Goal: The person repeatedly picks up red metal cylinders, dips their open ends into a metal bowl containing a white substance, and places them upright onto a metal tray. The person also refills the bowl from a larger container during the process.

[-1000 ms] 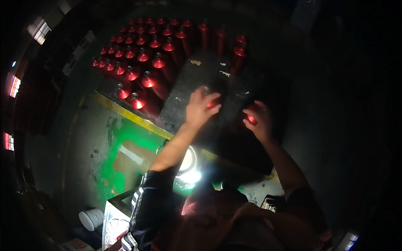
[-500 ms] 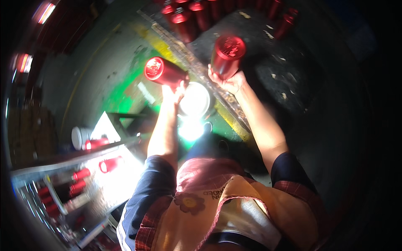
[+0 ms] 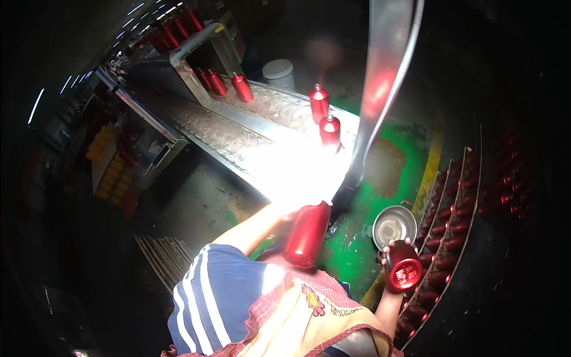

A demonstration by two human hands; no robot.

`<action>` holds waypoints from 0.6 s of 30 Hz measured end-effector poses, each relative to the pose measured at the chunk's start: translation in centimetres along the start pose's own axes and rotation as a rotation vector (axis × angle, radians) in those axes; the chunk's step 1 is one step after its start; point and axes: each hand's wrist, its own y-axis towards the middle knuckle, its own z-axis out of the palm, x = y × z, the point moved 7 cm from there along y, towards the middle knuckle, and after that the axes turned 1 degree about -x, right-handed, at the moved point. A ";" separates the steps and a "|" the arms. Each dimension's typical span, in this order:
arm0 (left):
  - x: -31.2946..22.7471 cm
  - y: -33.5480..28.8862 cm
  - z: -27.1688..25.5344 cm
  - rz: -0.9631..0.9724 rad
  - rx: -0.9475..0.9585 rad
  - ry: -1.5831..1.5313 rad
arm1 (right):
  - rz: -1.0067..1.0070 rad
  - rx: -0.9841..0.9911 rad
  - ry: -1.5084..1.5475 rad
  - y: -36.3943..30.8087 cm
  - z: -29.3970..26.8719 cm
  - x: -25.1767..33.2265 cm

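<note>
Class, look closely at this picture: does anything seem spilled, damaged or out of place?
The green floor paint looks patchy, with bare brownish areas, as if worn. Harsh glare also washes out the near end of the metal bench. Neither held red bottle shows an obvious dent.

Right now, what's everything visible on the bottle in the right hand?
The bottle is dark red, cylindrical and glossy, looking like coated metal. Its round base faces the camera, with a bright red rim and a patchy glare or marking inside; the neck end points away, hidden. It is held in the air, the right hand's fingers around its side. In the picture it overlaps the lower edge of the metal pan.
</note>
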 end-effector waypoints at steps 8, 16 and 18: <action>-16.5 -7.9 -28.6 0.445 -0.711 0.895 | -0.402 -0.297 -1.641 23.6 6.6 -20.8; -14.1 -2.3 -33.9 0.588 -0.816 1.087 | -0.469 0.092 -2.381 37.7 1.1 -39.1; -11.6 -0.8 -33.6 0.489 -0.766 1.132 | -0.275 -0.028 -2.481 38.3 -1.5 -39.3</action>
